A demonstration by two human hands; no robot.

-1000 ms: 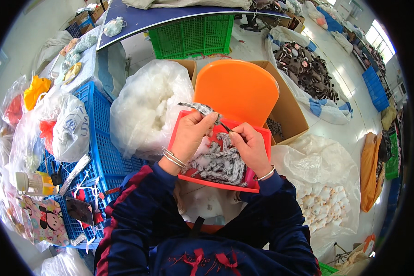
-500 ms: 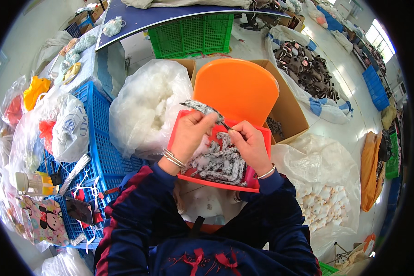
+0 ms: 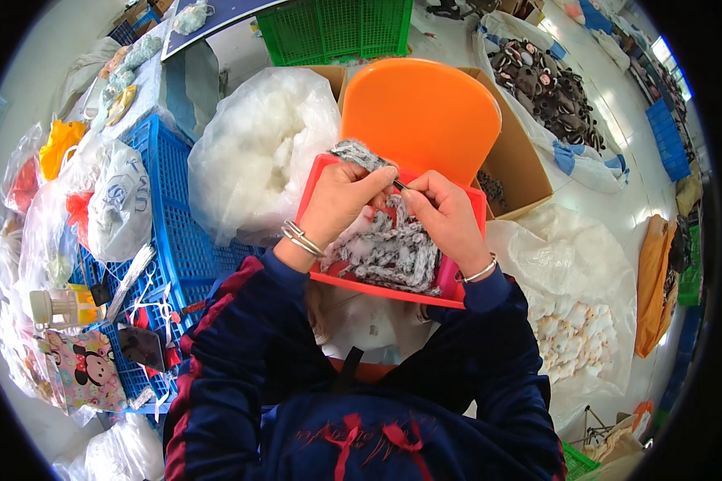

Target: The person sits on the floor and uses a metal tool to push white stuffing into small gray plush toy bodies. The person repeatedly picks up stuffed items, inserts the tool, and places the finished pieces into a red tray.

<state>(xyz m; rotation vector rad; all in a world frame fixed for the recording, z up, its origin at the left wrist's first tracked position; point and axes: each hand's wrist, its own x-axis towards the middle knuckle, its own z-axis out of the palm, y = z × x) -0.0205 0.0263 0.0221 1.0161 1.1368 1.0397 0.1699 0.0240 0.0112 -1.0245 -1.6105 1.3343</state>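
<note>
My left hand (image 3: 338, 196) is closed on a fuzzy grey-and-white fabric piece (image 3: 356, 152), narrow and strip-like, whose far end sticks out beyond the fingers. My right hand (image 3: 451, 220) pinches a thin dark stick-like tool (image 3: 399, 184); its tip meets the fabric at the left fingertips, and how deep it goes in is hidden. Under both hands is a red tray (image 3: 377, 292) with a pile of similar grey-and-white pieces (image 3: 405, 255). A tuft of whitish-pink fluff (image 3: 359, 232) lies among them beside my left wrist.
An orange chair back (image 3: 421, 120) rises just behind the tray. Left of it stands a clear bag of white stuffing (image 3: 269, 152), beside blue crates (image 3: 172, 208). A cardboard box (image 3: 525, 172) is behind right, and a plastic bag of small pale pieces (image 3: 573, 337) lies at right.
The view has shifted, so the tray and chair back sit higher. Both hands remain on the fabric and tool, with the left fingers now further over the fabric, near the tool's tip.
</note>
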